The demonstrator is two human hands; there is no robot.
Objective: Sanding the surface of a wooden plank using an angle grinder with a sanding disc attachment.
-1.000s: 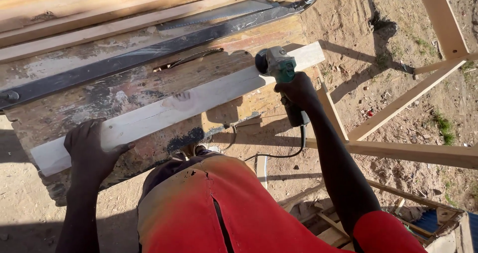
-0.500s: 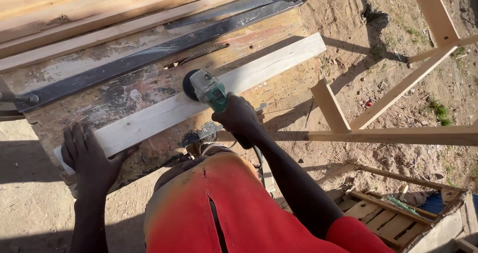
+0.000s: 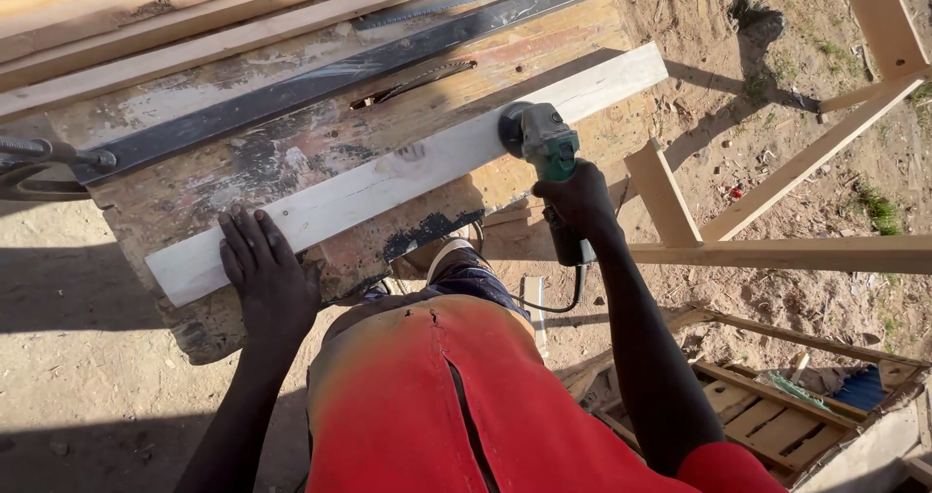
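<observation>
two hands (image 3: 267,270) (image 3: 581,200): board (image 3: 408,178), grinder (image 3: 546,142)

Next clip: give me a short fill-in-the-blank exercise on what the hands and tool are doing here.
1. The right hand holds a green and grey angle ____ by its handle.
2. The tool's disc end rests on the pale wooden ____, which lies across the worn workbench.
3. The ____ hand presses flat on the near end of that pale wood, fingers spread.
4. A black ____ hangs from the tool's handle toward the sandy ground.

Missing words: grinder; plank; left; cable
</observation>
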